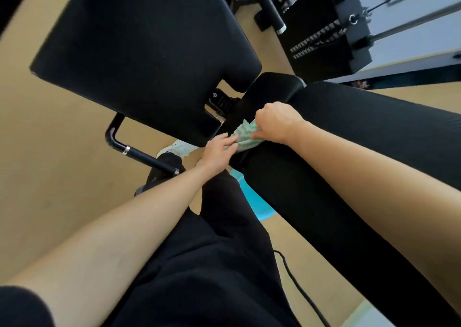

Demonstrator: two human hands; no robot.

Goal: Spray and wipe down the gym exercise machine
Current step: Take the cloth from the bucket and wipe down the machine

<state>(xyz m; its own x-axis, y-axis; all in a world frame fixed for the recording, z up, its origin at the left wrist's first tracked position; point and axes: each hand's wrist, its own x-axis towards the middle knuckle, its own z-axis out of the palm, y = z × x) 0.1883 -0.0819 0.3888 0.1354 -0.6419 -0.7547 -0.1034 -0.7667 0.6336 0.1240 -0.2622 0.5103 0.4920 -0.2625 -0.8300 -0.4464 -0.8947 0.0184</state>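
Tan flooring (pixel 50 152) lies under a black exercise machine (pixel 220 102). Its wide seat pad (pixel 149 52) fills the upper left of the view. A long padded section (pixel 349 139) runs from the centre towards the lower right. A weight stack (pixel 321 40) with guide rods stands at the upper right. A black handle (pixel 139 153) with chrome rings projects below the seat pad.

A green-and-white cloth (pixel 243 133) lies bunched on the near end of the long padded section, just beside the corner of the seat pad.

- The right hand (pixel 274 122) sits on top of the cloth. Its fingers are curled under and grip the upper part of the bunched fabric.
- The left hand (pixel 217 152) reaches in from below. Its fingers are extended almost straight and rest on the lower edge of the cloth. The thumb is hidden, so a pinch cannot be confirmed.

Both forearms are bare. Black trousers (pixel 212 264) occupy the lower centre, and a white shoe (pixel 177 147) shows beyond the left wrist. A light blue object (pixel 257 204) sits on the floor, partly under the padded section. A black cable (pixel 296 284) trails across the floor at lower right.
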